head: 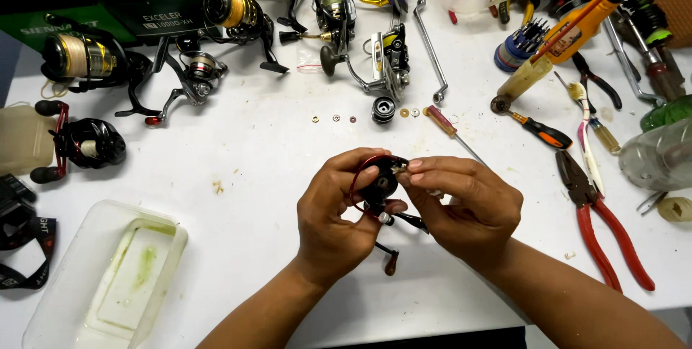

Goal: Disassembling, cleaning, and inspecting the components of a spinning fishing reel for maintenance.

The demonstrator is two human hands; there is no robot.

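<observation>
Over the middle of the white tabletop, toward its near edge, both hands hold a small black fishing reel with a red rim up off the surface. The left hand curls round its left side, thumb and fingers pressed on the rim. The right hand pinches the reel's top right edge between thumb and forefinger; its other fingers are folded under. Just beyond the hands lies a row of small washers beside a dark spool. Red-handled pliers lie by the right edge, and a clear plastic tray sits at the near left corner.
</observation>
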